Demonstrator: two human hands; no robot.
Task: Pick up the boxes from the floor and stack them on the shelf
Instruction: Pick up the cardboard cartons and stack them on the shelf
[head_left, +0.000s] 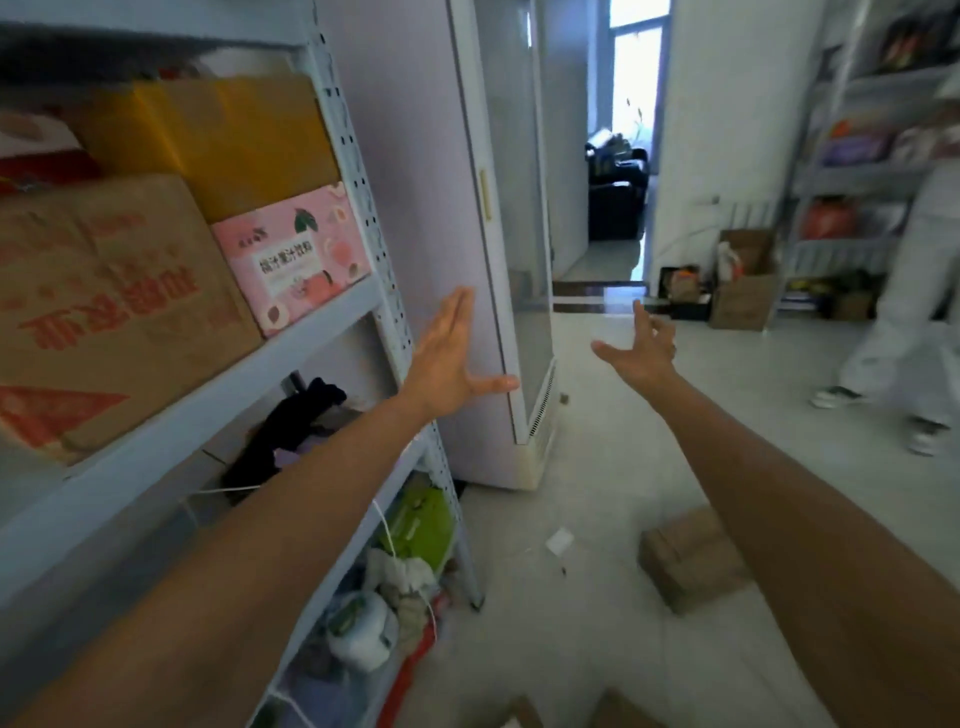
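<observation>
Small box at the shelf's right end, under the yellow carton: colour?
Pink, with peach and leaf prints; head view.

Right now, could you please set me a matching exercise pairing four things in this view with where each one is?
Things:
1. pink box
2. brown box
3. left hand
4. black cloth

Places:
A. on the floor, under the right forearm
B. raised open, in front of the cabinet
C. on the shelf level below the cartons
D. on the shelf, beneath the yellow carton

Pairs: 1-D, 2-A, 3-B, 4-C
</observation>
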